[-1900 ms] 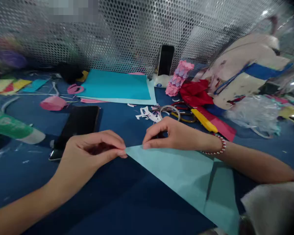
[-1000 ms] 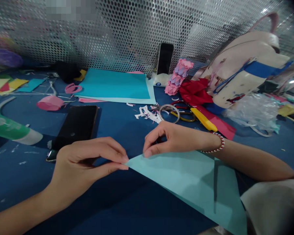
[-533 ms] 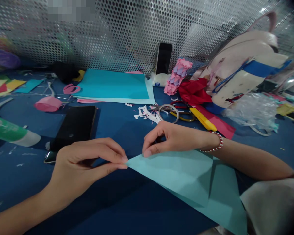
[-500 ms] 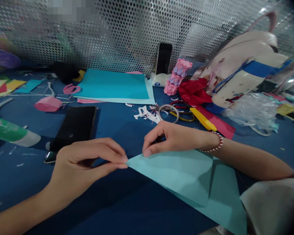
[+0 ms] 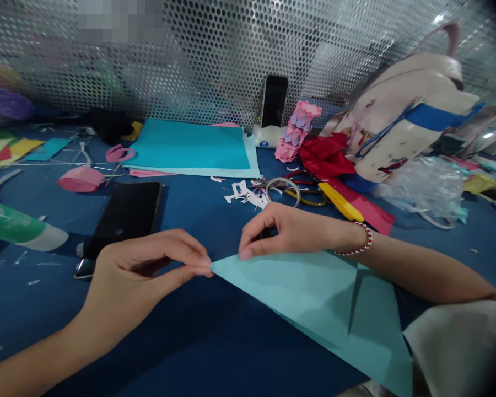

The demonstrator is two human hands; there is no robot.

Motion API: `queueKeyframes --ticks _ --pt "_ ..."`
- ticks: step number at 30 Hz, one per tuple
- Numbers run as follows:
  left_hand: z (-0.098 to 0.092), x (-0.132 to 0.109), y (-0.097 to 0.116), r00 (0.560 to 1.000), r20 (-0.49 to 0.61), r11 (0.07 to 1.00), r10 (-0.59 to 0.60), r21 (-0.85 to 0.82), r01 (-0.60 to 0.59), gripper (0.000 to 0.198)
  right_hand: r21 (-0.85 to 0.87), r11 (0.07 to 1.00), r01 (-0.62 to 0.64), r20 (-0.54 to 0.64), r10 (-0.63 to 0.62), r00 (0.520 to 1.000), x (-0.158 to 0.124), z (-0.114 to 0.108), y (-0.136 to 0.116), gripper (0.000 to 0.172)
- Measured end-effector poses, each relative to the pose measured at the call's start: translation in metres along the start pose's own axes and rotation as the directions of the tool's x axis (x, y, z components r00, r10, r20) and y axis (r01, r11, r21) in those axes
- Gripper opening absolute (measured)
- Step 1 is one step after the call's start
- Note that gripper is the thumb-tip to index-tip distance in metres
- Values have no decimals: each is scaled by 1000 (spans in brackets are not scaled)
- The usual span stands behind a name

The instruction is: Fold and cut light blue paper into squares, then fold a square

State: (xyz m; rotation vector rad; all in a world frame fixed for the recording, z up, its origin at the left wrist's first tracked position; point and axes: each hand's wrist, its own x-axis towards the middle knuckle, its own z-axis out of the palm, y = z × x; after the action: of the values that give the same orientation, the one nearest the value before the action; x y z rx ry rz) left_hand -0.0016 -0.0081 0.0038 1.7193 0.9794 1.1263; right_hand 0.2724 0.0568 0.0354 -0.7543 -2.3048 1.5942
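Observation:
A light teal paper (image 5: 314, 298), folded into a triangle, lies on the blue table (image 5: 215, 353) with its sharp corner pointing left. My left hand (image 5: 144, 270) pinches that corner between thumb and fingers. My right hand (image 5: 289, 231), with a bead bracelet on the wrist, pinches the paper's upper edge just right of the corner. Both hands rest close together near the table's middle.
A black phone (image 5: 124, 218) lies left of my hands. Behind are a stack of teal sheets (image 5: 194, 149), scissors (image 5: 297, 190), a yellow cutter (image 5: 341, 202), paper scraps, pink and red folded paper (image 5: 310, 140), a bag (image 5: 405, 121), a green glue tube (image 5: 12, 226) and a perforated metal screen (image 5: 215, 55).
Both hands keep their pinch on the teal paper's corner with only slight shifts; the paper stays in place. The view has moved a little.

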Motion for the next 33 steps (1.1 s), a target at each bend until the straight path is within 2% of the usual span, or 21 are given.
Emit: queueKeyframes --ticks 4,7,14,22,26,29,33 --pt "5 2 0 987 -42 983 -154 -108 149 9 -69 998 10 -86 -15 996 -2 0 -1 21" --pt "9 -2 -4 962 -8 949 -273 -166 268 9 -95 995 23 -124 -35 992 -2 2 -1 21" --pt "17 -9 -7 916 18 877 -402 -281 390 6 -156 987 30 -163 -56 985 -2 8 -3 18" --pt "16 -9 -7 933 22 904 -360 -239 355 15 -188 981 47 -190 -84 978 -2 11 -7 15" --pt "14 -8 -11 948 66 910 -311 -267 318 18 -238 969 66 -189 -113 975 -4 14 -7 16" --pt "12 -5 -8 960 96 946 -264 -169 277 17 -333 939 83 -219 -162 962 -6 18 -8 18" --pt "11 -1 2 977 42 978 -209 5 209 14 -444 891 89 -238 -213 948 -7 22 -8 23"
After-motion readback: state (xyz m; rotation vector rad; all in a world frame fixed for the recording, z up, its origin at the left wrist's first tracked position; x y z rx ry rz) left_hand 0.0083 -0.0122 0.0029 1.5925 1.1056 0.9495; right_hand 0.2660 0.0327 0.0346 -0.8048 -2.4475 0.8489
